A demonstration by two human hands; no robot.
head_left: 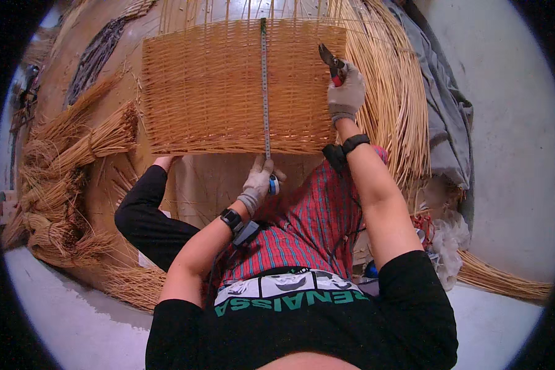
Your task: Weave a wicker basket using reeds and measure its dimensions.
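A flat woven wicker panel [203,86] lies ahead of me, its long loose stakes sticking out at the far edge. The blade of a tape measure [265,92] runs across it from the far edge to the near edge. My left hand [258,177], gloved, is closed around the blue-and-white tape case [274,184] just below the near edge. My right hand [346,89], also gloved, grips a pair of pruning shears [330,60] with red on the handle. It is over the panel's right edge, with the dark blades pointing away from me.
Long pale wicker rods [404,117] lie to the right, beside a grey cloth [441,105]. Tied bundles of thin rods [98,139] are heaped at left. A black-clothed limb [151,206] is bent near the panel's lower left corner. Clear plastic [448,246] lies at lower right.
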